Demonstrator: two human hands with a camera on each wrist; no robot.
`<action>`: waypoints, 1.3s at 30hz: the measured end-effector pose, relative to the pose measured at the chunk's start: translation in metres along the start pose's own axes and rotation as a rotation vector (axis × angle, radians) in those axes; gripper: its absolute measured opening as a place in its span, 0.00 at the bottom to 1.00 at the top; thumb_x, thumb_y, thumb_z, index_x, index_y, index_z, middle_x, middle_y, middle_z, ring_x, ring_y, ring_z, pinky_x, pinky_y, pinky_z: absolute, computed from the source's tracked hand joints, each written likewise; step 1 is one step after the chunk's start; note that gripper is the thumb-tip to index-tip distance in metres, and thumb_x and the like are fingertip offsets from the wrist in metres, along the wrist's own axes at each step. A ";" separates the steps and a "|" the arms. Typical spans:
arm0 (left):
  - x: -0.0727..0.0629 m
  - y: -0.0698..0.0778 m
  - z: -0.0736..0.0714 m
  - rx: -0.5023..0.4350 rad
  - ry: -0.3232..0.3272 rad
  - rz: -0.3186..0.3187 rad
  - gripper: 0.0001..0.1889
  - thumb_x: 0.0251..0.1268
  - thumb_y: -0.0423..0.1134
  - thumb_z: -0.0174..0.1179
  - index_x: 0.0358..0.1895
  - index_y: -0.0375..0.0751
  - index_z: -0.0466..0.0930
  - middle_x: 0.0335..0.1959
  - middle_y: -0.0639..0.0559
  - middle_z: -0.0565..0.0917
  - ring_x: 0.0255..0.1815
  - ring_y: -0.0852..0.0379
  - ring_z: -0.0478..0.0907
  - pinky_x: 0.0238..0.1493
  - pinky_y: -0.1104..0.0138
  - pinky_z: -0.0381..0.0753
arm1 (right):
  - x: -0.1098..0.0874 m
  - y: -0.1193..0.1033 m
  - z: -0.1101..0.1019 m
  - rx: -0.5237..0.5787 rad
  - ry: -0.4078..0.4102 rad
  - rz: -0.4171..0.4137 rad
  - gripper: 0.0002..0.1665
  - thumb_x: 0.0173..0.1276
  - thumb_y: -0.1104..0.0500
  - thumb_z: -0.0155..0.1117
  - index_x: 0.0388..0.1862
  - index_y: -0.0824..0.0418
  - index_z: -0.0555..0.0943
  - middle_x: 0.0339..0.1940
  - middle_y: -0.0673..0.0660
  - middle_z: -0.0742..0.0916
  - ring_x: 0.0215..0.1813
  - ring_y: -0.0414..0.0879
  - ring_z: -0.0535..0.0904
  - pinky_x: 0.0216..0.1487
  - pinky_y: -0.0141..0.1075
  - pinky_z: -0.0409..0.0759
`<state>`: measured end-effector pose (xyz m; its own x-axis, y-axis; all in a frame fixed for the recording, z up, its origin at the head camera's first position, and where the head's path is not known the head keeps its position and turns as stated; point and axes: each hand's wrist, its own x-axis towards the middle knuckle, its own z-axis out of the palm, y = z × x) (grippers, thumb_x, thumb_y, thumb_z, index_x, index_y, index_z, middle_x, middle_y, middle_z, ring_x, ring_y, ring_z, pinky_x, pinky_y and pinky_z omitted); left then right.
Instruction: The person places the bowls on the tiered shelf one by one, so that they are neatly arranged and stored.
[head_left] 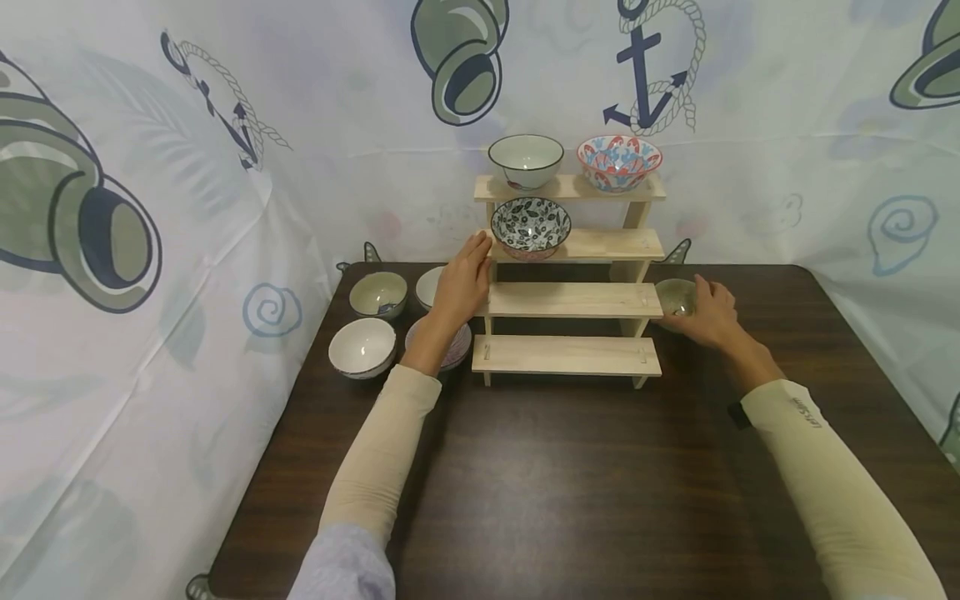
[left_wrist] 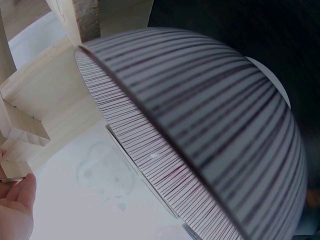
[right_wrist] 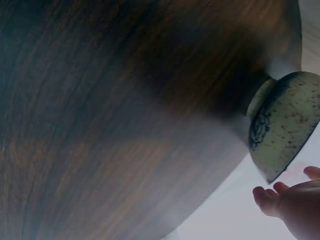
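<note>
White bowl [head_left: 362, 348], left on table [head_left: 570, 475] | left hand [head_left: 462, 283], fingers extended, touching left end of wooden four-shelf rack [head_left: 570, 357] | black-and-white floral bowl [head_left: 531, 223], second shelf from top | grey-green bowl [head_left: 672, 297] upright, right of rack | right hand [head_left: 711, 312], fingers parted at its rim, contact unclear from here

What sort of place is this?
Likely a staged indoor tabletop setup; the wider room is hidden. Signs: a dark-brown wood-grain table, a pale four-tier wooden stand bearing round patterned bowls, and white sheeting printed with shells and anchors behind.
</note>
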<state>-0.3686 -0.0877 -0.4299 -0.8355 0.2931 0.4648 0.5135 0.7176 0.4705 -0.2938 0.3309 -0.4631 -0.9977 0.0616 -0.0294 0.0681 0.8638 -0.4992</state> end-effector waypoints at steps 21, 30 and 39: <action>0.000 -0.003 -0.011 0.010 0.018 -0.004 0.22 0.83 0.36 0.48 0.74 0.34 0.70 0.78 0.42 0.69 0.81 0.44 0.65 0.78 0.53 0.69 | 0.017 0.012 0.011 0.057 -0.032 0.006 0.73 0.63 0.36 0.70 0.83 0.73 0.37 0.79 0.83 0.48 0.77 0.84 0.48 0.70 0.77 0.59; -0.006 0.001 0.000 0.017 -0.002 0.017 0.22 0.84 0.36 0.48 0.74 0.33 0.71 0.78 0.40 0.70 0.80 0.44 0.65 0.79 0.53 0.68 | 0.000 0.027 0.027 0.129 0.060 0.013 0.70 0.63 0.41 0.71 0.83 0.75 0.39 0.76 0.85 0.52 0.74 0.84 0.51 0.66 0.77 0.63; -0.004 0.002 -0.001 0.033 0.008 0.010 0.22 0.84 0.37 0.48 0.74 0.34 0.70 0.78 0.41 0.69 0.80 0.44 0.65 0.78 0.53 0.69 | -0.006 0.031 0.020 0.137 0.115 0.026 0.71 0.63 0.37 0.71 0.83 0.76 0.41 0.77 0.83 0.53 0.74 0.82 0.53 0.66 0.76 0.65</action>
<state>-0.3641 -0.0880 -0.4301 -0.8288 0.2956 0.4751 0.5149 0.7352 0.4409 -0.2858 0.3476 -0.4961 -0.9879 0.1468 0.0509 0.0850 0.7852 -0.6133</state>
